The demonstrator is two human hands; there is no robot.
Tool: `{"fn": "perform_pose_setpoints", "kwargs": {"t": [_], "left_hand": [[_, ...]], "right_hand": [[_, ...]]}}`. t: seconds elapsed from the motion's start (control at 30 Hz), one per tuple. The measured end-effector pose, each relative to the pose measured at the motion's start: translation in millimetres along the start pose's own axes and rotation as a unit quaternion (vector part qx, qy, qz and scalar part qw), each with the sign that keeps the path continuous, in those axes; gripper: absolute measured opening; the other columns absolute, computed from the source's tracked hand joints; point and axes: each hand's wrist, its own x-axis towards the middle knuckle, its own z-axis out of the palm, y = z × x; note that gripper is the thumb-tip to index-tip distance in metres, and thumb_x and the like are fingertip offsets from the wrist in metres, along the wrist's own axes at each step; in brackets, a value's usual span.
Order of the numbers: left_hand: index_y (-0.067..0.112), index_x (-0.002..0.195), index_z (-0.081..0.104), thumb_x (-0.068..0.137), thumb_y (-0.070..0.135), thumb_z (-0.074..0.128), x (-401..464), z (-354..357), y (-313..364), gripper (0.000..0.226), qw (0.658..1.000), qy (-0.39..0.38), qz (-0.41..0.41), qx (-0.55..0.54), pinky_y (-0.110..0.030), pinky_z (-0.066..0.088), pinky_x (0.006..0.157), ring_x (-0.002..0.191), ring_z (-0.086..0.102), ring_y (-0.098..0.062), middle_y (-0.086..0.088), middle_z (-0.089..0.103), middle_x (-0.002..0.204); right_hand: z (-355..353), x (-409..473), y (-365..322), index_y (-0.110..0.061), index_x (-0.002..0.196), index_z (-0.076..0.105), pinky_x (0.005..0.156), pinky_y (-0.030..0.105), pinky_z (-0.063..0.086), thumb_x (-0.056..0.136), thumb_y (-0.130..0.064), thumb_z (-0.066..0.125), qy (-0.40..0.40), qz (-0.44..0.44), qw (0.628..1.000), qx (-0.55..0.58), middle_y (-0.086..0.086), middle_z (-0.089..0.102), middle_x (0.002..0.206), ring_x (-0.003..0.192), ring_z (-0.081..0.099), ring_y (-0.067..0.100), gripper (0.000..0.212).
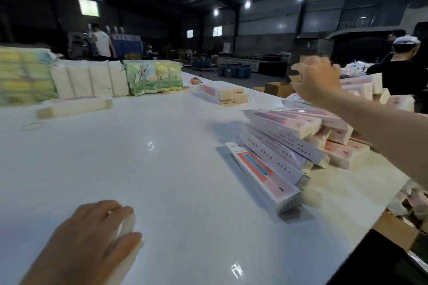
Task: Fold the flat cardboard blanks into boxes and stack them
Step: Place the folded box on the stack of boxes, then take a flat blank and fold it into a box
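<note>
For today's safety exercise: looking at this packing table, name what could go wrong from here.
1. The box pile leans unevenly; the reaching right hand or its forearm might knock it over.
2. The nearest box lies close to the table edge and could slide off.
3. The left hand is not steadying anything.

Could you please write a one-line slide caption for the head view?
Left hand rests on white table; right hand reaches over stacked folded boxes.
</note>
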Motion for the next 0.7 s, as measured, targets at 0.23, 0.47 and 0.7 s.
{"fn": "perform_pose_setpoints", "kwargs": {"t": [0.23, 0.47, 0.7], "left_hand": [[0.033, 0.119, 0.052, 0.078, 0.061, 0.016, -6, 2, 6, 0.061, 0.989, -0.131, -0.074, 0.004, -0.022, 0.032, 0.095, 0.113, 0.037, -0.007, 0.018, 0.046, 0.122], [0.019, 0.125, 0.051, 0.092, 0.051, 0.041, -14, 13, 2, 0.047, 0.99, -0.118, -0.081, -0.005, -0.039, 0.032, 0.1, 0.117, 0.037, -0.021, 0.0, 0.047, 0.127], [0.021, 0.129, 0.049, 0.092, 0.047, 0.046, -12, -1, -19, 0.045, 0.974, -0.105, -0.185, -0.072, -0.038, 0.034, 0.096, 0.123, 0.036, -0.021, 0.0, 0.047, 0.13]], "right_hand": [[-18, -139, -186, -0.023, 0.105, 0.071, 0.079, 0.027, 0.041, 0.09, -0.026, 0.058, -0.086, -0.232, 0.899, 0.361, -0.011, 0.063, 0.099, 0.09, 0.057, 0.011, 0.02], [26, -228, -227, -0.026, 0.097, 0.071, 0.073, 0.03, 0.042, 0.088, -0.021, 0.06, -0.182, -0.322, 0.874, 0.315, -0.008, 0.063, 0.103, 0.096, 0.054, 0.019, 0.015], [41, -231, -228, -0.021, 0.087, 0.072, 0.066, 0.037, 0.045, 0.079, -0.006, 0.07, -0.159, -0.32, 0.865, 0.351, -0.009, 0.06, 0.087, 0.079, 0.055, 0.023, 0.017]]}}
